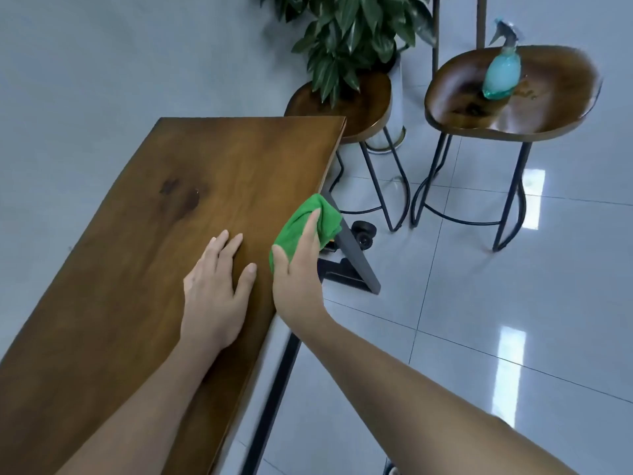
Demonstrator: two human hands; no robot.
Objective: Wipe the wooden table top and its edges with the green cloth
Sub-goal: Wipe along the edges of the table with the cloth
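The long wooden table top [154,207] runs from the near left to the far middle of the view. My left hand [215,286] lies flat on it near the right edge, fingers spread and straight. My right hand [298,269] holds the bunched green cloth [325,217] against the table's right side edge, thumb on the top side and index finger stretched along the cloth. The other fingers are hidden behind the cloth and the edge.
Two wooden stools on black metal legs stand to the right: the nearer one [359,108] by the table's far corner, the other [548,97] carrying a turquoise spray bottle [501,70]. A potted plant [349,32] stands behind. A black table leg [352,248] slants down to the glossy tiled floor.
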